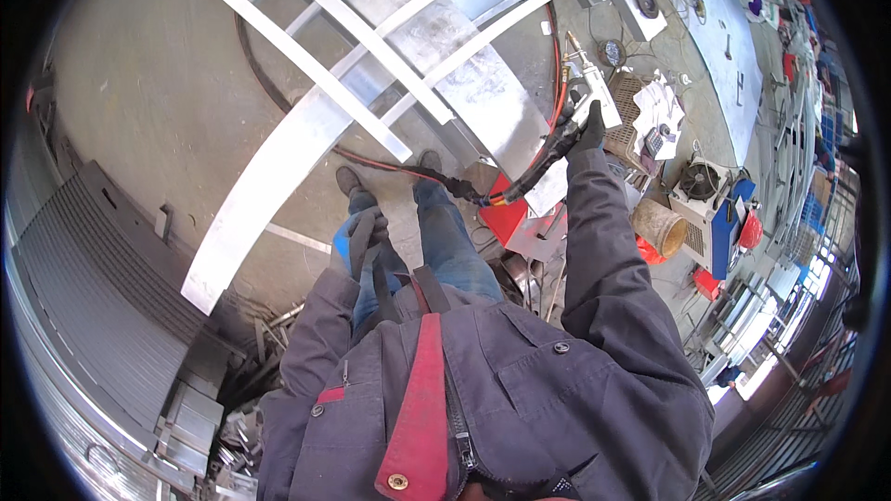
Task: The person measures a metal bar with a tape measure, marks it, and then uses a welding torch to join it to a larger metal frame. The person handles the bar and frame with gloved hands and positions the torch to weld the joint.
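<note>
My right hand (587, 125), in a dark glove, is wrapped around a white handheld welding gun (596, 97) with a brass-coloured nozzle pointing away from me. A thick black cable bundle with red hoses (529, 181) runs from the gun past my shoes. My left hand (365, 232), also gloved and partly blue, is curled in front of my thigh. Dark straps hang beside it; what its fingers hold, if anything, I cannot make out. Ahead of me stands a shiny metal frame of bars (325, 83), with a wide curved strip (269, 195) reaching towards my left.
Right of the gun lie a brown plastic crate (624, 109) and white papers (659, 111). A cylindrical bucket (661, 230) and a blue-and-white machine (710, 223) stand further right. Stacked metal profiles (102, 288) and offcuts (241, 436) fill the left. A red object (501, 221) sits near my legs.
</note>
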`<state>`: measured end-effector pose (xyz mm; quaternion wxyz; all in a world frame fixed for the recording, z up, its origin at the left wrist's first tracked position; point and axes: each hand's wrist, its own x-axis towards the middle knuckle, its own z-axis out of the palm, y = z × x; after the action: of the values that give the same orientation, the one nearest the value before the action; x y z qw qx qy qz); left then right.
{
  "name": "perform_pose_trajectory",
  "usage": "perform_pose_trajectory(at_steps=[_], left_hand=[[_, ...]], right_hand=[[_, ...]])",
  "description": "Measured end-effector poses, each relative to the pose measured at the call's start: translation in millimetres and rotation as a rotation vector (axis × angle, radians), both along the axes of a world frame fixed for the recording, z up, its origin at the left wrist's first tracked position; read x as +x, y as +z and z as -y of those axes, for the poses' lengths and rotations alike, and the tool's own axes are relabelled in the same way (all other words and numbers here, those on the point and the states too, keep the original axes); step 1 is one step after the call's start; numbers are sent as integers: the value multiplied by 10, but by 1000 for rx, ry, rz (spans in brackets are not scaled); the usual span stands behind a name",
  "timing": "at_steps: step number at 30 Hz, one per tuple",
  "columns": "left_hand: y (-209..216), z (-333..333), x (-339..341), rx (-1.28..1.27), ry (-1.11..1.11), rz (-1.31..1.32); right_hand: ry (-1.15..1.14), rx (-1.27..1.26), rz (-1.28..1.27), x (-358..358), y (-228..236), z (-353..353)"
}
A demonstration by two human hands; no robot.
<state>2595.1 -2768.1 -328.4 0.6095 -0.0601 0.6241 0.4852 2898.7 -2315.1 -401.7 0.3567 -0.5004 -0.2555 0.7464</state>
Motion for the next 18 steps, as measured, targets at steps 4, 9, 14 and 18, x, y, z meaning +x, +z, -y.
perform_pose_trajectory(at_steps=[4,9,14,18], left_hand=[[-182,-228,105,7,95,22],[-487,-504,43,51,205,20],[-834,-724,-46,16,228,-148],[-1061,-982,-56,93,386,-220]], right_hand=[[-39,-144,10,125,-312,-199],[-44,-77,121,264,-545,-199],[12,10,298,337,-644,-199],[186,-276,314,388,-616,-254]])
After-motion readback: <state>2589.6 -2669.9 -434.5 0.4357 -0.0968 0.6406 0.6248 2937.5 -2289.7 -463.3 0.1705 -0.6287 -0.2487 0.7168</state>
